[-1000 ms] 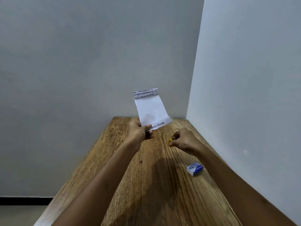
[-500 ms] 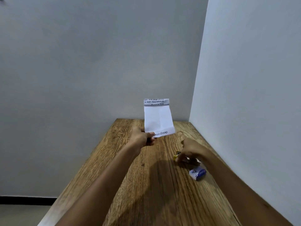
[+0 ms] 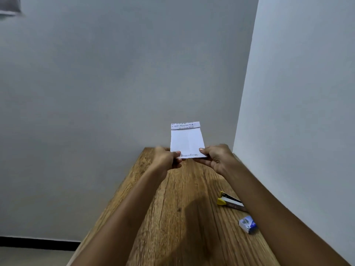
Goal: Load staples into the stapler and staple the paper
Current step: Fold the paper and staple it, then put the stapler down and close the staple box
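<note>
Nearest the camera, on the right of the wooden table point(image 3: 172, 217), sit the small staple box point(image 3: 247, 225) and, just beyond it, the stapler point(image 3: 229, 201), partly hidden behind the right forearm; both lie within easy reach, probably parked so both hands are free. Farther out, the left hand point(image 3: 166, 159) and right hand point(image 3: 218, 157) each pinch a lower corner of the folded paper point(image 3: 186, 140), holding it upright above the table's far end, likely to square it up or inspect it.
</note>
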